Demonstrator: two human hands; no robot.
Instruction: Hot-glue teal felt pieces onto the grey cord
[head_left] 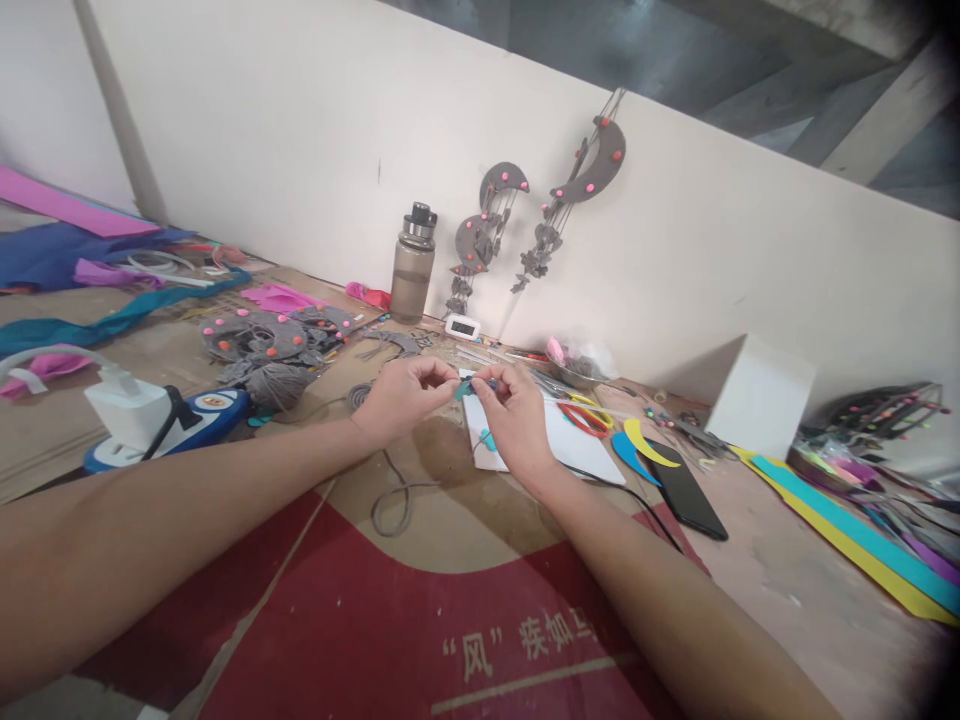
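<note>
Scrap of teal, long axis apparently aslant, lower-left.

From my place far away, I can read with certainty only one text. On the red part of the cardboard sheet, low in my view, large Chinese characters are printed in a pale tan colour: “风” 疾如. The first of them, 风, stands between quotation marks. After 如 comes one more character, but the right forearm covers a part, so I cannot confirm it. A pale line runs under these words. The small white clock shows dark digits, too small for me. On the blue power strip, the round sticker is also unreadable.
</note>
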